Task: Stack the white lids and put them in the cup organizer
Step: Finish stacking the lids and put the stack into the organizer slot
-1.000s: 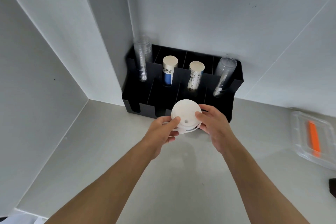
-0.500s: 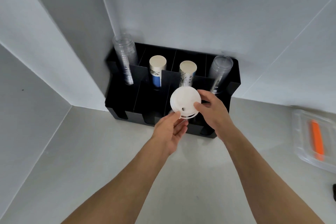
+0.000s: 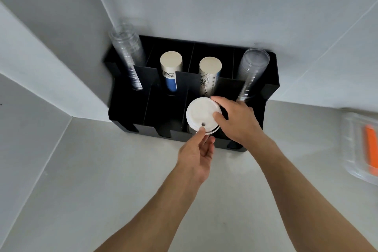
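Observation:
A small stack of white lids [image 3: 201, 113] hovers over the third front compartment of the black cup organizer [image 3: 131, 116], which stands against the wall in the corner. My right hand [image 3: 237, 120] grips the stack by its right rim, thumb on top and fingers behind. My left hand [image 3: 197, 153] is just below the stack, palm up, with a fingertip touching the front rim near the sip hole. The stack's lower lids show as thin edges beneath the top one.
The organizer's back row holds two stacks of clear plastic cups [image 3: 127, 55] and two stacks of paper cups [image 3: 170, 67]. A clear plastic container [image 3: 358, 145] with an orange item lies on the counter at the right. Walls close in on the left and behind.
The lids have moved away from me and up over the organizer's front compartment. My left hand has loosened from gripping the stack to touching its front rim; my right hand keeps hold.

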